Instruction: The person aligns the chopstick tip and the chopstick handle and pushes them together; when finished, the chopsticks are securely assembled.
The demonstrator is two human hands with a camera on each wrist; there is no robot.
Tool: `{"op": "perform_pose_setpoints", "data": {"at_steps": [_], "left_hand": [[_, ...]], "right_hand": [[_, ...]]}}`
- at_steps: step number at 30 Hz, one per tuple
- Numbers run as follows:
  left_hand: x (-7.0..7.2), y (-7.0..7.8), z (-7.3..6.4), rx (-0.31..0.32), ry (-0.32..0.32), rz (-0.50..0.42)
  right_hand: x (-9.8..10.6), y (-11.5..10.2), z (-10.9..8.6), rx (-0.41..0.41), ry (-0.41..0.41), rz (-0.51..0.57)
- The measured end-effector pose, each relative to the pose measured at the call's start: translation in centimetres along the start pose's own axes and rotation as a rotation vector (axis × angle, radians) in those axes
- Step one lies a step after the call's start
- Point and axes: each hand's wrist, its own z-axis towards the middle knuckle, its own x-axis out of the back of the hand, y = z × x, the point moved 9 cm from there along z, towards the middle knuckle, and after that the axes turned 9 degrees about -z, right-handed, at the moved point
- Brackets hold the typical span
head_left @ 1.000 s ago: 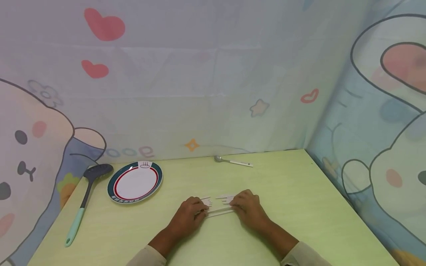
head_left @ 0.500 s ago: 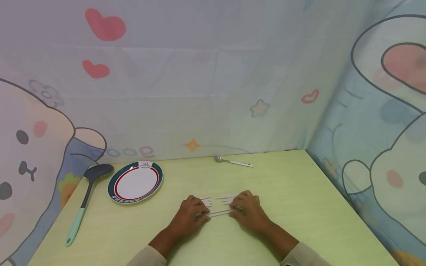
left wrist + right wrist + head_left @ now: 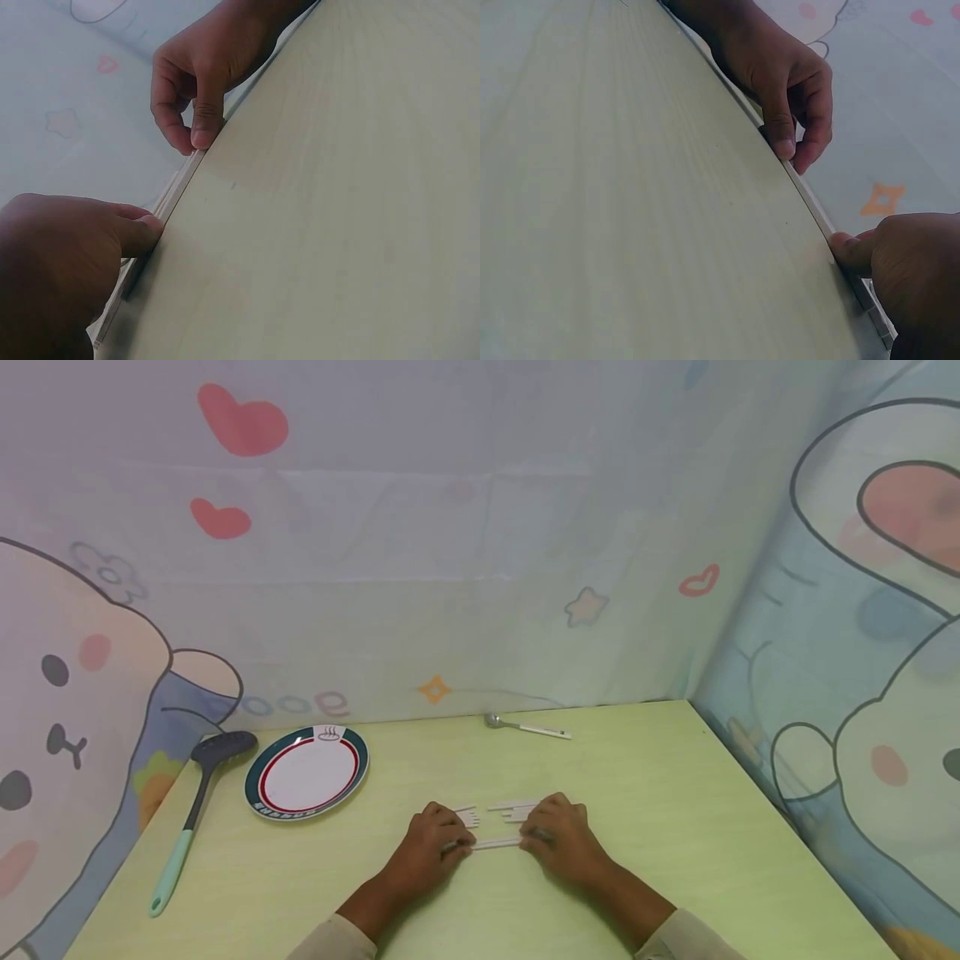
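Matt pale sticks (image 3: pixel 184 183), glossy plate (image 3: pixel 309 774), shiny metal-headed spoon (image 3: pixel 527 727), matt plastic-looking turner (image 3: pixel 198 797), smooth wood-grained tabletop (image 3: pixel 675 827), creased cloth-like backdrop (image 3: pixel 420 527)

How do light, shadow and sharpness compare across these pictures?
Head view: the table looks bright greenish-yellow, with a small gleam on the plate; left wrist view: dimmer and greyer, the left hand dark, with a soft-edged shadow on the table beside it; right wrist view: similarly dim, the right hand shaded, with fine detail soft.

Slim, straight, pale sticks (image 3: pixel 497 843) lie close together on the yellow-green surface (image 3: pixel 690 835) — pinched by left hand (image 3: pixel 426 845) and right hand (image 3: pixel 564 838).
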Motion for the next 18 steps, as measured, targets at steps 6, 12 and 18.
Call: {"op": "perform_pose_setpoints", "data": {"at_steps": [6,12,18], "left_hand": [[-0.09,0.03,-0.02,0.033,-0.022,-0.011],[-0.14,-0.07,-0.03,0.048,-0.033,-0.019],[0.04,-0.31,-0.14,0.053,-0.034,-0.013]], "right_hand": [[0.08,0.11,0.06,-0.030,-0.019,0.043],[-0.06,0.37,0.05,-0.046,-0.027,0.045],[-0.18,0.51,0.01,-0.041,-0.029,0.064]]}}
